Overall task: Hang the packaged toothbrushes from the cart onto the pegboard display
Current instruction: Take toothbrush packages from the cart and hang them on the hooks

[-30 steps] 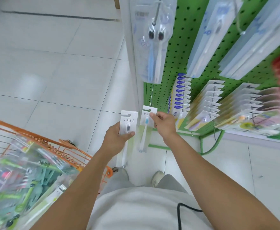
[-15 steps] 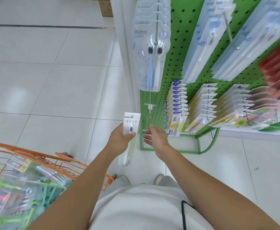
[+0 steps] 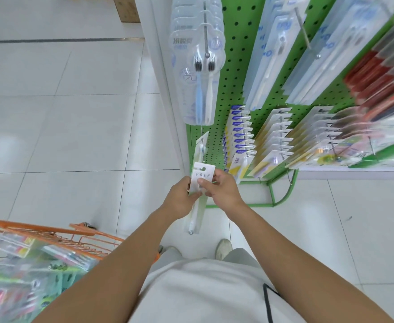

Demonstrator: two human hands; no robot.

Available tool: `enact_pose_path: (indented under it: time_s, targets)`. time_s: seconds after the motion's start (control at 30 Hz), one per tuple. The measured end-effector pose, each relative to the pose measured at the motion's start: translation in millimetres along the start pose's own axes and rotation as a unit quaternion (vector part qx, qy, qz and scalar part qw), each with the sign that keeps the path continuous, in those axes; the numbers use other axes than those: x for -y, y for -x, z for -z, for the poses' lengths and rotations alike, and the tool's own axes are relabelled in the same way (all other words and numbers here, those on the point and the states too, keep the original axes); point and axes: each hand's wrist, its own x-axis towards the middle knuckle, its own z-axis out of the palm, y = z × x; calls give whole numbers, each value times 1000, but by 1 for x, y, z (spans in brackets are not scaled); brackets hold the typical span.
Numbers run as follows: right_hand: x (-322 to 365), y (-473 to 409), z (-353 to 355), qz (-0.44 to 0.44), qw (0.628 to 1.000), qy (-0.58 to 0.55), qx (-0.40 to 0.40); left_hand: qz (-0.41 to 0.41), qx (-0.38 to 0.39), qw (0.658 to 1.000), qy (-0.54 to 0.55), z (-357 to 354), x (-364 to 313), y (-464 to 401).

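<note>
- White tiled shop floor (image 3: pixel 74 113) fills the left side, green pegboard display (image 3: pixel 242 31) runs up the right, seen from above by the head camera
- left hand (image 3: pixel 179 199) and right hand (image 3: pixel 221 190) meet in front of the pegboard's lower left corner, both on one packaged toothbrush (image 3: pixel 199 185)
- left hand: fingers curled round the left edge of the white card header, thumb on the front
- right hand: thumb pressed on the card front, fingers wrapped behind its right edge, so a two-handed pinch
- pack hangs roughly upright, clear blister body dropping down below the hands toward the floor, hang hole at the top of the card uncovered
- pack sits just below and near a thin peg (image 3: pixel 202 145) that already carries one hung pack (image 3: pixel 200 148); held pack not touching the peg
- clear twin-brush packs (image 3: pixel 198 73) hang on a higher hook, blue and white handles showing
- further rows of carded packs (image 3: pixel 273 141) fill pegs to the right, far right ones blurred
- orange wire cart (image 3: pixel 51 236) at lower left, holding more toothbrush packs (image 3: pixel 16 287), mostly green and clear, blurred
- cardboard box (image 3: pixel 126 10) on the floor at the top edge
- person's light trousers and shoes (image 3: pixel 222 248) visible below the arms
</note>
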Motion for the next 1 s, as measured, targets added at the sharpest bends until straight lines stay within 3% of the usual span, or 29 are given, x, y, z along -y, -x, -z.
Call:
enact_pose_path:
  time_s: [0.47,0.8,0.9,1.0]
  targets:
    - [0,-52,-3,11,999,21,-33,72,-51,995,53,24,35,25]
    - [3,-80,-25,-23,986,48,-160,114,-104,986,63,45,60,53]
    - [2,-81,-31,-78,975,7,-210,116,-106,986,61,46,58,55]
    - [-3,-80,-35,-105,966,-125,-202,118,-98,986,58,43,56,57]
